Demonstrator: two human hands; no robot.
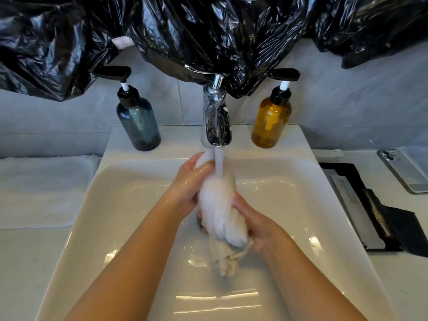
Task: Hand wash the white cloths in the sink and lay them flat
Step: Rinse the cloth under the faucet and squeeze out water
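A bunched, wet white cloth (pixel 217 214) hangs over the middle of the white sink (pixel 120 195), directly under the running stream from the chrome tap (pixel 216 117). My left hand (pixel 188 184) grips the cloth's upper part, fingers curled round it. My right hand (pixel 254 224) grips its lower right side. The cloth's loose end dangles below both hands toward the basin floor. The drain is mostly hidden behind the cloth.
A dark blue pump bottle (pixel 139 119) stands at the sink's back left, an amber pump bottle (pixel 272 117) at the back right. A white towel (pixel 44 188) lies flat on the left counter. On the right are a black tray (pixel 375 212) and a phone (pixel 405 170). Black plastic sheeting (pixel 208 31) hangs above.
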